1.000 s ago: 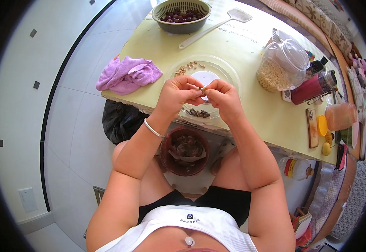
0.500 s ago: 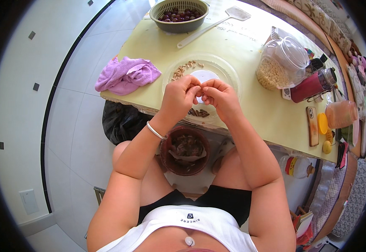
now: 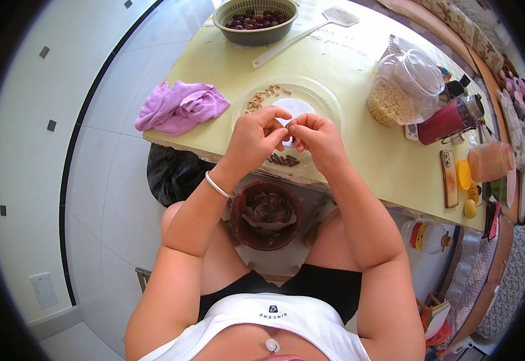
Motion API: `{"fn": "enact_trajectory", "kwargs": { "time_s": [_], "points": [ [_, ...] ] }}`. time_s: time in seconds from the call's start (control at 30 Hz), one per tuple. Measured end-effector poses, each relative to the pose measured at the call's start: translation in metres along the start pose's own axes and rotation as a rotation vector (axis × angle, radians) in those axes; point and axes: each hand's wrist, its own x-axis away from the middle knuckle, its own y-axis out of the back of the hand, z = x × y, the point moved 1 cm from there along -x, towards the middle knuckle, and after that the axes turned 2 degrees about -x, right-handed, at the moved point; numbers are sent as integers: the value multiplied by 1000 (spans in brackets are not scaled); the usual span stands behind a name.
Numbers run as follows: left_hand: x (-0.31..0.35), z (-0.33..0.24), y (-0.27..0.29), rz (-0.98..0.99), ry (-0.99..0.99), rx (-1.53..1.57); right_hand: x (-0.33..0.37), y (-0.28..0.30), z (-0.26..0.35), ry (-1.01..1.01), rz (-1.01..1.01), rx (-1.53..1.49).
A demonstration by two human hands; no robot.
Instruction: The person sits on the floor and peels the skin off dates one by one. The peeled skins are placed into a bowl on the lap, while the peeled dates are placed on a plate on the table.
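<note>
Over a clear round plate [image 3: 333,108] near the table's front edge, my left hand [image 3: 255,137] and my right hand [image 3: 318,139] meet fingertip to fingertip. Both are closed in a pinch around something too small to make out. Pale, peeled-looking kernels [image 3: 262,96] lie in an arc on the plate's far left side. Dark, elongated nuts or seeds [image 3: 283,160] are gathered at its near side, just below my hands. A white disc [image 3: 298,107] shows in the plate's middle, partly covered by my fingers.
A purple cloth [image 3: 181,107] lies left. A basket [image 3: 255,37] of dark round fruit and a white spatula [image 3: 298,39] are at the back. Right stand a jar of pale kernels [image 3: 389,105], a dark red flask [image 3: 440,123] and a phone [image 3: 449,179]. A bin [image 3: 238,219] stands below.
My left index finger has lifted and straightened a little away from the thumb. My hands stay over the plate, and the things on the table have not moved.
</note>
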Motion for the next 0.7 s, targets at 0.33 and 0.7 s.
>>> {"fn": "enact_trajectory", "kwargs": {
  "time_s": [0.33,0.7],
  "points": [
    [-3,9,-2,51,56,265,0,-1,-2,-36,9,-89],
    [-4,9,-1,-77,-75,-131,-3,-2,-7,-42,18,-111]
  ]
}}
